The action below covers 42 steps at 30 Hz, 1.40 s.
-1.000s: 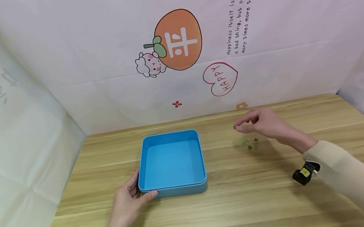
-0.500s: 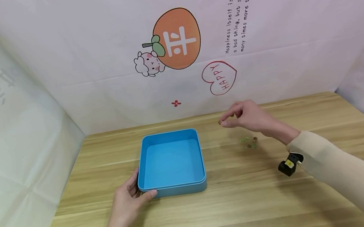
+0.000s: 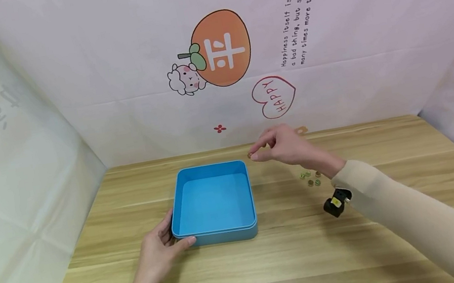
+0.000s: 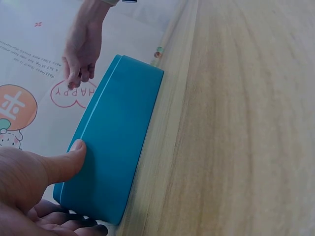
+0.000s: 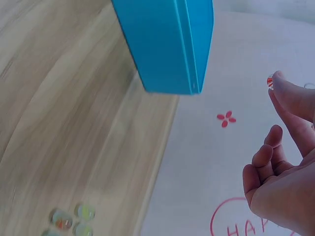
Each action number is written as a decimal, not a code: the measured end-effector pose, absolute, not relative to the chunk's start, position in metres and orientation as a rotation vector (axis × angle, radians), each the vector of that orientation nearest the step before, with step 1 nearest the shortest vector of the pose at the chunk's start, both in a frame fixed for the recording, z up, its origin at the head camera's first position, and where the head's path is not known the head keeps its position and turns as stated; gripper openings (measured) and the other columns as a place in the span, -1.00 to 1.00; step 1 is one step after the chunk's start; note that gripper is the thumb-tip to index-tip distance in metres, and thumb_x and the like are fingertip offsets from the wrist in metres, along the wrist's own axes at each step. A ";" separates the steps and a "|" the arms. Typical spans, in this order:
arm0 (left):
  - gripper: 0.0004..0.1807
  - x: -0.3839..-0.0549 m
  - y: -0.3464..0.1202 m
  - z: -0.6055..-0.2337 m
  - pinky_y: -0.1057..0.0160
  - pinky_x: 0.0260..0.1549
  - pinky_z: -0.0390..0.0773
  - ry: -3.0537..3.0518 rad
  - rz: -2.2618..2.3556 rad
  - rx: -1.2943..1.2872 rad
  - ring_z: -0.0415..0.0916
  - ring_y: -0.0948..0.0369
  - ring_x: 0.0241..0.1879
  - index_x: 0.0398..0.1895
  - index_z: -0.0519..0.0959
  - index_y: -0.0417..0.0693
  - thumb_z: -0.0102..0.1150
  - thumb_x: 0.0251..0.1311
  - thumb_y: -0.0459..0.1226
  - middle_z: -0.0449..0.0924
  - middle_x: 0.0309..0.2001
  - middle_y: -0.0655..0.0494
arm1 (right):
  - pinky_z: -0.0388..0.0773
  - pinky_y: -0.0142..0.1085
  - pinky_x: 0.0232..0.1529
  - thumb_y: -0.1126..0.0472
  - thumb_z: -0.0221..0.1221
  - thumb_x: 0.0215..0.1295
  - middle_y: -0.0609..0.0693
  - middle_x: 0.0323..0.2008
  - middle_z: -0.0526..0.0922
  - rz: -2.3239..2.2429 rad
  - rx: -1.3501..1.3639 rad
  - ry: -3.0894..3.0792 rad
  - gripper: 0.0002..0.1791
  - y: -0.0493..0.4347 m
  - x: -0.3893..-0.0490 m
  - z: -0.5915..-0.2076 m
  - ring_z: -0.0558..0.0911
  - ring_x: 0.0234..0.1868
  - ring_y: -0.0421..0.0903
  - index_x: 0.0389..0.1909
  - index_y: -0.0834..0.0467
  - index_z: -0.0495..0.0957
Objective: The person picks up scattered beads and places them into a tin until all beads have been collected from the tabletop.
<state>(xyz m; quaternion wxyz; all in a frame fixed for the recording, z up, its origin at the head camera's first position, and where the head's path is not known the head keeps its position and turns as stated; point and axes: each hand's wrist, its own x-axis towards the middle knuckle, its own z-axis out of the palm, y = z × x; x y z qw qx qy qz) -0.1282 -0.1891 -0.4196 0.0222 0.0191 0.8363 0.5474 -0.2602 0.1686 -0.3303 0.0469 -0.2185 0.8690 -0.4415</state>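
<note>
A square, open-topped blue box [image 3: 225,236] stands on the wooden table. My left hand [image 3: 156,256] grips its near left corner, thumb on the near wall and fingers along the left side. Bare blue bottom shows inside it. Between thumb and index finger, my right hand [image 3: 288,147] pinches a small marble [image 5: 269,82] with red and white stripes, raised above the table beyond the box's far right corner. The other fingers of that hand curl loosely. Several more marbles [image 3: 310,183], greenish and brownish, lie on the table to the right of the box.
A printed white cloth [image 3: 139,126] hangs behind the table's back edge, and another cloth [image 3: 15,197] hangs on the left. A small black camera [image 3: 335,204] sits at the right sleeve cuff.
My right hand has moved left with the pinched marble, from above the loose marbles toward the box's far right corner. The left hand and the box have stayed in place.
</note>
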 end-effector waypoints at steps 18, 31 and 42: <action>0.02 -0.128 -0.189 -0.420 0.05 0.31 0.45 2.598 1.704 0.079 0.28 -0.10 0.47 0.63 0.14 -0.33 0.56 0.21 -0.31 0.16 0.57 -0.26 | 0.32 -0.21 -0.31 0.16 0.48 0.33 0.00 -0.23 0.63 -1.309 -0.719 2.584 -0.85 0.107 -0.260 -0.337 0.42 -0.19 0.05 -0.14 0.09 0.87; 0.02 -0.128 -0.190 -0.421 0.04 0.31 0.45 2.607 1.684 0.087 0.28 -0.10 0.47 0.63 0.13 -0.33 0.56 0.22 -0.29 0.15 0.58 -0.25 | 0.50 -0.19 -0.11 0.19 0.47 0.34 0.00 -0.14 0.71 -1.328 -0.762 2.549 -0.84 0.082 -0.259 -0.349 0.54 0.02 0.11 -0.12 0.15 0.86; 0.02 -0.127 -0.189 -0.420 0.05 0.30 0.45 2.600 1.690 0.113 0.27 -0.09 0.47 0.63 0.13 -0.33 0.55 0.23 -0.29 0.15 0.58 -0.24 | 0.52 -0.23 -0.16 0.18 0.47 0.34 -0.02 -0.11 0.72 -1.329 -0.714 2.526 -0.85 0.067 -0.257 -0.365 0.54 -0.04 0.01 -0.14 0.13 0.86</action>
